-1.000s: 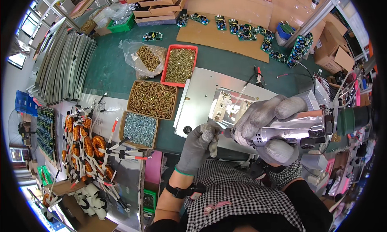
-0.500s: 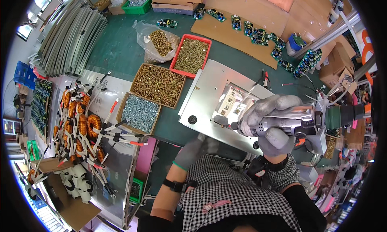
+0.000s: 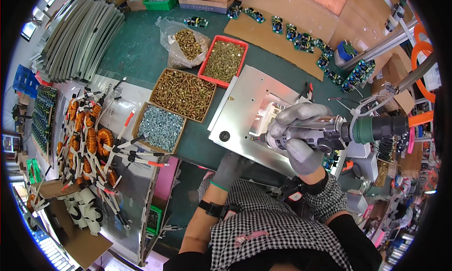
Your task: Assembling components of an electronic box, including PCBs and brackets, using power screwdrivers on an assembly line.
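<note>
My right hand (image 3: 303,155), in a grey glove, is closed around a silver pneumatic screwdriver (image 3: 335,132) with a green collar. The tool lies nearly level, its tip pointing left, over a silver metal plate (image 3: 242,110). Whether the tip touches the plate, I cannot tell. At the plate's near edge is my gloved left hand (image 3: 228,169); its fingertips go out of sight under the edge, so their grip is hidden. A round black piece (image 3: 224,136) sits at the plate's near left corner. White parts (image 3: 268,115) show in an opening, partly covered by my right hand.
Left of the plate stand a box of brass-coloured fasteners (image 3: 183,94), a box of silver nuts (image 3: 160,127) and a red tray (image 3: 223,59). Wired copper coils (image 3: 92,141) lie farther left. Green circuit boards (image 3: 301,40) line the back. An orange hose (image 3: 421,118) hangs at right.
My right hand and the screwdriver have shifted left and slightly down, the tool tip now closer over the plate. My left hand has moved slightly right along the near edge.
</note>
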The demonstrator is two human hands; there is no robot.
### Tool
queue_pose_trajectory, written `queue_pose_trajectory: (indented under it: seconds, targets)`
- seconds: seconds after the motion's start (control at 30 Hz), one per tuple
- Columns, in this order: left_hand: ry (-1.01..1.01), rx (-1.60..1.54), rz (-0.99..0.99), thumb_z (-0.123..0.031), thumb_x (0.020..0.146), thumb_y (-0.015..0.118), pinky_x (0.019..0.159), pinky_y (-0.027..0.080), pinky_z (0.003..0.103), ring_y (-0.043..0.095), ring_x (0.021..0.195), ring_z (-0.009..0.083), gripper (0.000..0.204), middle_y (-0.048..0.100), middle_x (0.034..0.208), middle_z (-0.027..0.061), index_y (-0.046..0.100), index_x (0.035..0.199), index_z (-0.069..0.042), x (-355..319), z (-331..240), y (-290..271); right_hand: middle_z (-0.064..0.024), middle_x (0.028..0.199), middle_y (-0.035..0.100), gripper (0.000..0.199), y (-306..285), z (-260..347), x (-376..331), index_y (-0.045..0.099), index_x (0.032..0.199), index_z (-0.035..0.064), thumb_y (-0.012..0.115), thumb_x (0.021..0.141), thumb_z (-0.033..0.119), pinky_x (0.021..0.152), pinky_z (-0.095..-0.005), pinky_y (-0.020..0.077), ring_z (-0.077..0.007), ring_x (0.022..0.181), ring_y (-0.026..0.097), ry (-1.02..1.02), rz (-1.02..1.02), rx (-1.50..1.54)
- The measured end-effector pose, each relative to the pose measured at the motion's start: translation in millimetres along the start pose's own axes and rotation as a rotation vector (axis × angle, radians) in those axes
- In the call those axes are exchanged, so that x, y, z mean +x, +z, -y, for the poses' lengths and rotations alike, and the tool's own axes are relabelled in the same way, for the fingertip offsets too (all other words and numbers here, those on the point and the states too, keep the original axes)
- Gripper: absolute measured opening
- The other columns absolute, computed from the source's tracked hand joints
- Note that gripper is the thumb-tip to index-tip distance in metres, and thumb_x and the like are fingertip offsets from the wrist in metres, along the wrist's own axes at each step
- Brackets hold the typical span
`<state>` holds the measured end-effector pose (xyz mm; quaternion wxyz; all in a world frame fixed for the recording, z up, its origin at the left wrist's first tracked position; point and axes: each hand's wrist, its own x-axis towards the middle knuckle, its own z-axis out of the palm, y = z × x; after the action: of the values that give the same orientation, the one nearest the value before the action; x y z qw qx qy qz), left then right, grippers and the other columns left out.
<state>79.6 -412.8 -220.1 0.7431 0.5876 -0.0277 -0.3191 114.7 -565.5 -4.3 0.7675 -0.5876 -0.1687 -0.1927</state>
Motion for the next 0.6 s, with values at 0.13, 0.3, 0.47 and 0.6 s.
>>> queue_pose_trajectory:
  seconds: [0.13,0.3,0.47,0.6]
  targets:
    - [0.100,-0.046,-0.039,-0.013,0.072,0.071,0.086,0.047,0.038,0.053,0.105,0.0348,0.051,0.055,0.114,0.0184,0.051,0.118,-0.003,4,-2,3,-0.0169,0.100,0.057,0.048,4,-10,-2,0.040,0.113,0.0034,0.056,0.071,-0.012,0.068,-0.0342,0.0532,-0.0225,0.084,0.061,0.042,0.035,-0.043]
    - [0.397,0.816,-0.038,-0.011,0.073,0.068,0.088,0.045,0.041,0.054,0.104,0.0370,0.049,0.056,0.112,0.0201,0.050,0.117,-0.001,2,-32,2,-0.0149,0.099,0.058,0.046,5,-10,-4,0.039,0.111,0.0001,0.053,0.071,-0.017,0.076,-0.0308,0.0539,-0.0175,0.087,0.061,0.169,-0.027,-0.023]
    - [0.422,0.778,-0.055,-0.011,0.074,0.066,0.089,0.045,0.042,0.053,0.105,0.0378,0.049,0.055,0.114,0.0211,0.049,0.118,0.001,12,-8,1,-0.0148,0.099,0.058,0.046,10,-14,-2,0.039,0.111,0.0005,0.053,0.071,-0.017,0.075,-0.0293,0.0536,-0.0171,0.084,0.061,0.150,-0.026,-0.041]
    - [0.272,-0.034,-0.131,-0.012,0.074,0.066,0.090,0.044,0.042,0.052,0.105,0.0379,0.048,0.055,0.114,0.0206,0.049,0.118,0.000,25,45,2,-0.0150,0.099,0.058,0.045,10,-26,-8,0.040,0.108,0.0008,0.054,0.070,-0.017,0.075,-0.0292,0.0531,-0.0169,0.083,0.061,0.092,-0.007,-0.018]
